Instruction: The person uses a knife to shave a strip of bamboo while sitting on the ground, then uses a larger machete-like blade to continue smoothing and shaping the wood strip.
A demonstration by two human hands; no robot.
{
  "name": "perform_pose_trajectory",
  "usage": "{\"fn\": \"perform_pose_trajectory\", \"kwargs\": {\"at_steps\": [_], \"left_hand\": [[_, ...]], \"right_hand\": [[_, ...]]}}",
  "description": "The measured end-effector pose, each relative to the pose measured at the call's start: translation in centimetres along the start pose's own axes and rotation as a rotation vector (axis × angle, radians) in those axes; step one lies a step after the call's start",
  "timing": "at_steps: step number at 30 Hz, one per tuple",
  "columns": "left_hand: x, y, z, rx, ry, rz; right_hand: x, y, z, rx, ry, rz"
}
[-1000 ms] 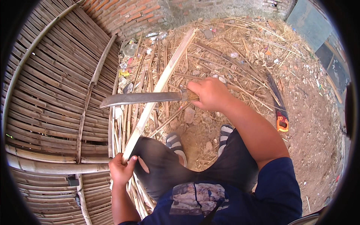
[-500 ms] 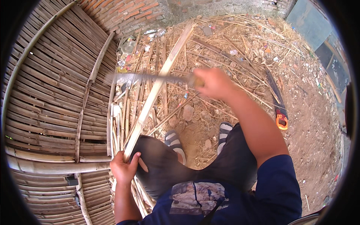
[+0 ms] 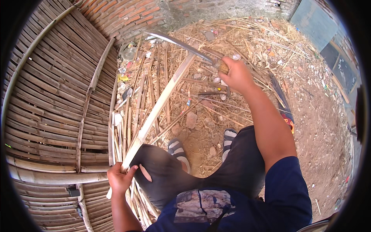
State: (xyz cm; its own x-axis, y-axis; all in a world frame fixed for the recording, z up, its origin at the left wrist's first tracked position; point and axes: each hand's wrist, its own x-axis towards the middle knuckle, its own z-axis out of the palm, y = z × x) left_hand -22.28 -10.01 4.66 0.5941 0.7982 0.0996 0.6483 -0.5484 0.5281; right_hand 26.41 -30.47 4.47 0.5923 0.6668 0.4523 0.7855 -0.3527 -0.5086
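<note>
My left hand is closed around the lower end of a long pale split-bamboo strip. The strip slants up and away past my left knee, and a short end of it sticks out below my fist. In my right hand is the brown handle of a machete with a long, slightly curved blade. Its blade points to the far left, over the strip's far end. Whether the edge touches the strip, I cannot tell.
A hand saw with an orange-and-red handle lies on the ground at right, partly behind my forearm. Bamboo strips lie along the slatted bamboo wall at left. A brick wall stands behind; stones and litter cover the dirt.
The machete has moved from across the strip's middle to its far end, with my right hand farther away and right. My left hand and the strip have come slightly nearer and left.
</note>
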Motion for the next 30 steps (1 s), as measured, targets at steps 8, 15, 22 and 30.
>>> {"fn": "perform_pose_trajectory", "kwargs": {"at_steps": [8,15,22,30], "left_hand": [[0.4,-1.3,-0.4,0.078,0.029,0.053],[0.4,-0.4,-0.9,0.107,-0.02,0.086],[2.4,3.7,0.8,0.274,0.302,0.196],[4.8,9.5,2.3,0.135,0.22,0.172]], "right_hand": [[0.4,-0.3,0.0,0.038,-0.093,0.101],[-0.3,-0.7,0.8,-0.049,0.034,-0.26],[0.0,-1.5,1.6,0.046,-0.069,-0.035],[-0.2,-3.3,1.6,0.086,-0.068,-0.09]]}}
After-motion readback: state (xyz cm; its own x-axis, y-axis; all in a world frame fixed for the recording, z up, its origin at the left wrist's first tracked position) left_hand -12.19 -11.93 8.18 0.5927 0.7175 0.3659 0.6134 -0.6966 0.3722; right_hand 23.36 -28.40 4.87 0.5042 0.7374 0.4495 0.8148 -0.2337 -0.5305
